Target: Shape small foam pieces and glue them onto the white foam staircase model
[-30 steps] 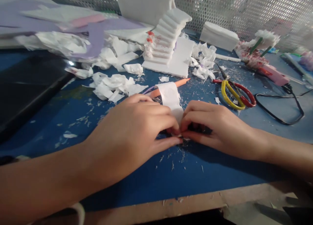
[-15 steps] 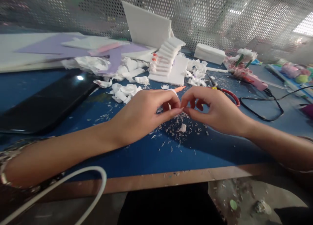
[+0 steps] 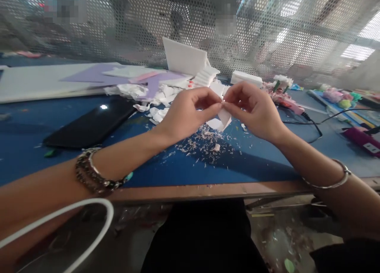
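Note:
Thumb and fingers of my left hand [image 3: 190, 111] are closed in a pinch on a white paper strip [image 3: 225, 118]. Beside it, the fingertips of my right hand [image 3: 257, 111] pinch the same strip, so that both hands meet at its upper end. The strip hangs below the fingertips and curls at the bottom, just above the blue table. My fingers hide part of its upper end. Under the hands lie small white shavings [image 3: 204, 144] and a little white scrap [image 3: 217, 147].
A black phone [image 3: 92, 124] lies at left, near crumpled white paper [image 3: 158, 114]. Behind stand a white foam board [image 3: 184, 56] and stepped white foam pieces [image 3: 206, 76]. A pink glue gun [image 3: 292, 105] with a cable and a purple case [image 3: 360, 140] are at right. A perforated metal screen [image 3: 142, 39] backs the table.
Both hands have risen off the table with the paper strip pinched between them. The view has tilted up and pulled back, now showing more screen and both wrists' bracelets.

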`<action>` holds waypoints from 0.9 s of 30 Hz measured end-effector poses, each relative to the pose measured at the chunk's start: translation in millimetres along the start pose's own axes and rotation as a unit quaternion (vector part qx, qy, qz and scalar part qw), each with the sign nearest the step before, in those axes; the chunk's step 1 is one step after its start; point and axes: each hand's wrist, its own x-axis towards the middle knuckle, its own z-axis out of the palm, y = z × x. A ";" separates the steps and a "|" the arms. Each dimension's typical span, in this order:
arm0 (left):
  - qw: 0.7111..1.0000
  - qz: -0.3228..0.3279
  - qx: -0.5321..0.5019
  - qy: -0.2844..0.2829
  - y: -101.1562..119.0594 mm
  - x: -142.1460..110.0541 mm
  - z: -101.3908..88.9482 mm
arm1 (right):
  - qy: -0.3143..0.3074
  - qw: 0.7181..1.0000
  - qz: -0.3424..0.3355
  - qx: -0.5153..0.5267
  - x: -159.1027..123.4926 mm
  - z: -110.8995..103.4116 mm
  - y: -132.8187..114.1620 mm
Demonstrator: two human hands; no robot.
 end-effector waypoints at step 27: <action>0.988 -0.043 -0.113 -0.097 -9.4 -4.2 3.1 | -0.006 0.995 -0.061 -0.076 -12.8 -4.6 -6.0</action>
